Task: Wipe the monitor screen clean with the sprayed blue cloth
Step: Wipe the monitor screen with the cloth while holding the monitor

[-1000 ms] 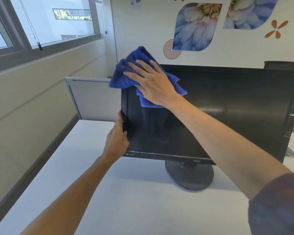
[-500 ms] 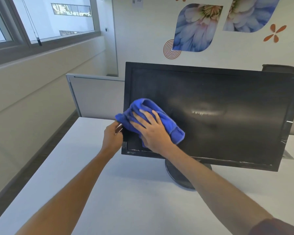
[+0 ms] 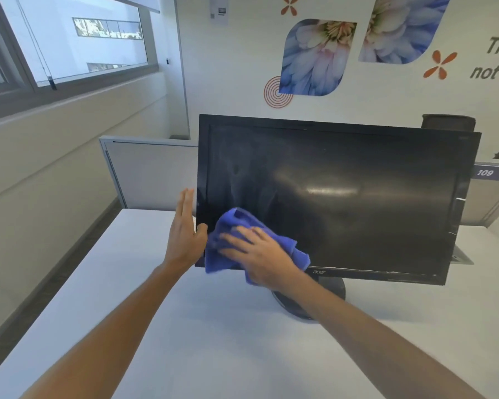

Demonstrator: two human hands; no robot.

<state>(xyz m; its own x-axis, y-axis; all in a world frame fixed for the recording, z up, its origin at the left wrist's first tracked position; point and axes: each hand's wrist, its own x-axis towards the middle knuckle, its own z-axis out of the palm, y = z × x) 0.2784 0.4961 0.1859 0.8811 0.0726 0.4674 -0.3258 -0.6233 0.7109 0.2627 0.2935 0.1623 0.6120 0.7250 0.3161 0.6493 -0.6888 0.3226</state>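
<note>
A black monitor (image 3: 357, 197) stands on a round base on the white desk (image 3: 185, 326), its dark screen streaked with wipe marks. A crumpled blue cloth (image 3: 228, 226) lies against the screen's lower left corner. My right hand (image 3: 260, 254) presses the cloth flat onto the screen with spread fingers, and the hand looks motion-blurred. My left hand (image 3: 185, 231) rests with straight fingers along the monitor's left edge, thumb on the front bezel.
A grey partition panel (image 3: 150, 174) stands behind the desk at the left. A window (image 3: 69, 38) and wall run along the left side. A dark chair back (image 3: 447, 122) shows behind the monitor's top right corner.
My right hand has swept the cloth from the screen's upper left corner down to the lower left corner. My left hand's fingers have straightened along the monitor's edge.
</note>
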